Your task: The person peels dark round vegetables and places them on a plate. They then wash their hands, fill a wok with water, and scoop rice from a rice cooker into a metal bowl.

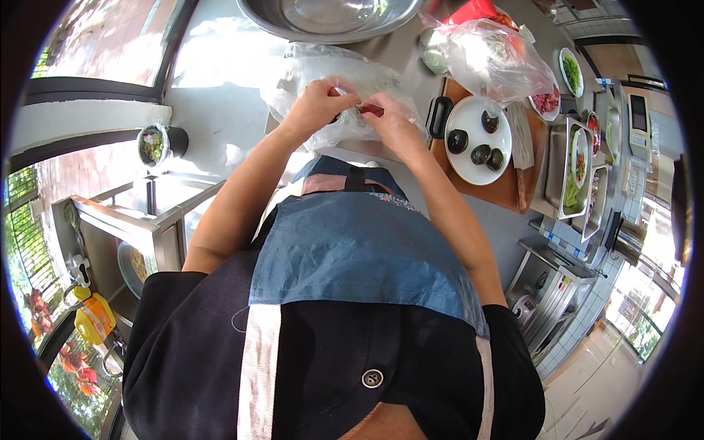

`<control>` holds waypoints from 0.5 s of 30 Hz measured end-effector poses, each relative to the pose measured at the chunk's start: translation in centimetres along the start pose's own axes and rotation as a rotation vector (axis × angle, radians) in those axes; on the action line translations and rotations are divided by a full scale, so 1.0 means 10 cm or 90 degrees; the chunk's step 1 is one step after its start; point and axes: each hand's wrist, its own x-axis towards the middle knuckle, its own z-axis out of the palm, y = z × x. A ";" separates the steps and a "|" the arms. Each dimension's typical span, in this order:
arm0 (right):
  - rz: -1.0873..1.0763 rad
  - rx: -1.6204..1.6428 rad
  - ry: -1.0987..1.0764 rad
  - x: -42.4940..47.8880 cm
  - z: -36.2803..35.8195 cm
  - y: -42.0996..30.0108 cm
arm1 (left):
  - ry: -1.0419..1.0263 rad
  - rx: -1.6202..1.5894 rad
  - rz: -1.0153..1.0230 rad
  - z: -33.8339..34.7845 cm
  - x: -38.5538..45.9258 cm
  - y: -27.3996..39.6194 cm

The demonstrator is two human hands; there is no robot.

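Note:
Both my hands meet over a crumpled clear plastic bag on the steel counter. My right hand has a small dark red piece between its fingers; what it is, I cannot tell. My left hand has its thumb and fingertips pinched close beside it, with a small dark thing partly hidden below the fingers. To the right, a white plate on a brown cutting board carries several dark, glossy, egg-like pieces. A cleaver with a wooden handle lies beside the plate.
A large steel basin stands beyond the bag. Right of it are a filled plastic bag, a plate of chopped greens, a plate of raw meat and steel trays. A lined waste bin and a sink unit are left.

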 end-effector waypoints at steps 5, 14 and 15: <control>0.084 0.173 0.006 0.00 0.01 -0.02 | 0.119 0.207 0.128 0.08 -0.05 -0.07; 0.135 0.245 0.001 0.03 -0.07 -0.17 | 0.091 0.244 0.126 0.09 -0.04 0.05; 0.139 0.255 -0.003 0.03 -0.09 -0.20 | 0.095 0.238 0.138 0.08 -0.04 0.05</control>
